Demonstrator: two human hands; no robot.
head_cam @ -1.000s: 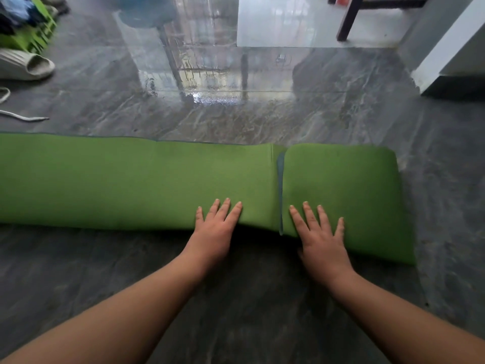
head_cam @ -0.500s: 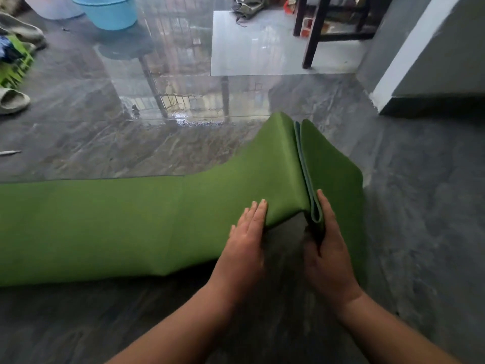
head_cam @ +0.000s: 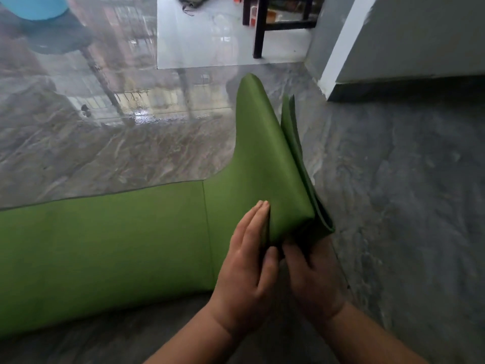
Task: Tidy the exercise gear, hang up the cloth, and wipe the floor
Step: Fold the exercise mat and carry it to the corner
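Note:
A long green exercise mat point(head_cam: 105, 240) lies across the grey marble floor, running off the left edge. Its right end is folded into several layers and stands up on edge, rising toward the far side. My left hand point(head_cam: 246, 261) grips the near corner of that raised fold, fingers flat on its left face and thumb below. My right hand point(head_cam: 312, 274) holds the same corner from the right and underneath, its fingers hidden behind the mat. No cloth is in view.
The glossy floor point(head_cam: 393, 206) is wet and reflective beyond the mat. A blue bucket point(head_cam: 34, 6) sits at the top left. Black furniture legs point(head_cam: 259, 30) stand on a pale tile patch at the back. A grey wall corner with white trim point(head_cam: 341, 46) juts in on the right.
The folded right end went from lying flat under both flat hands to being lifted upright. Both hands now clasp its near corner, and the fold stands steeper than half a second ago.

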